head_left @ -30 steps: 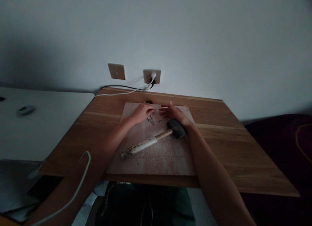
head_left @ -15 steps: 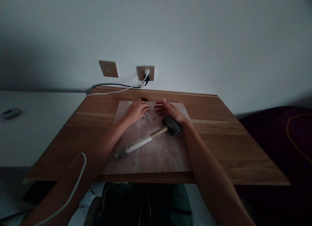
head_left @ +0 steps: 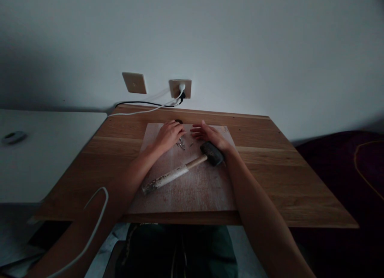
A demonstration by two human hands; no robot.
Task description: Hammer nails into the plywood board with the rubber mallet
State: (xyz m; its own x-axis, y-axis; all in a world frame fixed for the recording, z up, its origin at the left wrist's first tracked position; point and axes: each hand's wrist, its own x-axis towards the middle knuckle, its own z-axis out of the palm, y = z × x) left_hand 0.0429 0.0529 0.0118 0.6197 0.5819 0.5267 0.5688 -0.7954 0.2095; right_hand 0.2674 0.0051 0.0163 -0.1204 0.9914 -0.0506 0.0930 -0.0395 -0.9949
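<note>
Head view: the left hand is curled, around what I cannot tell, by small metal pieces on the board's far half, probably light, stiff, slippery, best pinched mid-length, the right hand loosely open.

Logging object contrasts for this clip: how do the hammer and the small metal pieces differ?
The hammer is far larger than the small metal pieces. The hammer has a dark head and pale, stained grip; the pieces look silvery. The hammer lies diagonally; the pieces cluster by the left hand. Both rest on the board.
</note>
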